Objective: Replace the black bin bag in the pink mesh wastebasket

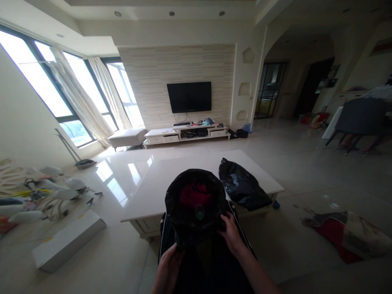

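A dark bag with a wide round mouth rests on my lap, its opening facing up. Inside it I see something red and a small round greenish item. My left hand grips the bag's lower left edge, its fingers partly hidden in shadow. On the other side, my right hand is closed on the bag's right rim. A black plastic bag lies on the white table just beyond my right hand.
A long white box sits on the floor to the left, near a cluttered pile of white parts. On the right floor lies a red and beige bag. A television hangs above a low cabinet; a dark chair stands far right.
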`<state>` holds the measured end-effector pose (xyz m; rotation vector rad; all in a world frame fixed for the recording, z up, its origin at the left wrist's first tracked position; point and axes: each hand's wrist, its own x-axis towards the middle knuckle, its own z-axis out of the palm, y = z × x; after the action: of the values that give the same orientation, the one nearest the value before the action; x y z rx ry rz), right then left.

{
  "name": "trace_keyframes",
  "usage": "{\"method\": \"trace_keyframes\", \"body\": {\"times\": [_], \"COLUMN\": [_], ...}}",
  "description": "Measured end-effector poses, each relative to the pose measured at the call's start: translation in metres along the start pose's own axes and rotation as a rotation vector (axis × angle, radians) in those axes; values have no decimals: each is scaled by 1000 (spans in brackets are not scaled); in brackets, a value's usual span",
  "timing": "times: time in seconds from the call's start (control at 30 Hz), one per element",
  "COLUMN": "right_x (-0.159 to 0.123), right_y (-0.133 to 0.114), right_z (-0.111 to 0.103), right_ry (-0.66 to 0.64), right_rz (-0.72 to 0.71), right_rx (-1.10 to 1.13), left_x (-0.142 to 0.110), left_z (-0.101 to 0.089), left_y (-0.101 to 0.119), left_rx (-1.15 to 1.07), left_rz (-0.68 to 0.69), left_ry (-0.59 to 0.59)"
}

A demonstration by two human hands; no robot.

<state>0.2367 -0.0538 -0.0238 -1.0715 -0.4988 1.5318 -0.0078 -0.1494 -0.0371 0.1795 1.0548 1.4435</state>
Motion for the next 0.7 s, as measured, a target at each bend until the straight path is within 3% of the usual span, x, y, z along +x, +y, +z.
{"method": "trace_keyframes", "body": {"times": [0.1, 0.2, 0.4, 0.53, 0.7], "right_x": [-16, -26, -23, -30, -43], "right_y": [4, 12, 25, 18, 4], "right_z": [0, 0, -9, -14, -19], "right_ry": [-227, -333, -251, -157, -196], "right_rz": [326, 457, 497, 371, 414], "right_rx": [176, 339, 303, 273, 366], "left_x": [-6, -12, -12, -11, -13], "left_z": [5, 8, 14, 23, 29], "left_y": [-4, -11, -11, -5, -11], "left_rx": [1, -13, -116, -222, -188], "left_rz": [-25, -42, -67, -57, -157], "left_ry": [-54, -115, -111, -33, -57]}}
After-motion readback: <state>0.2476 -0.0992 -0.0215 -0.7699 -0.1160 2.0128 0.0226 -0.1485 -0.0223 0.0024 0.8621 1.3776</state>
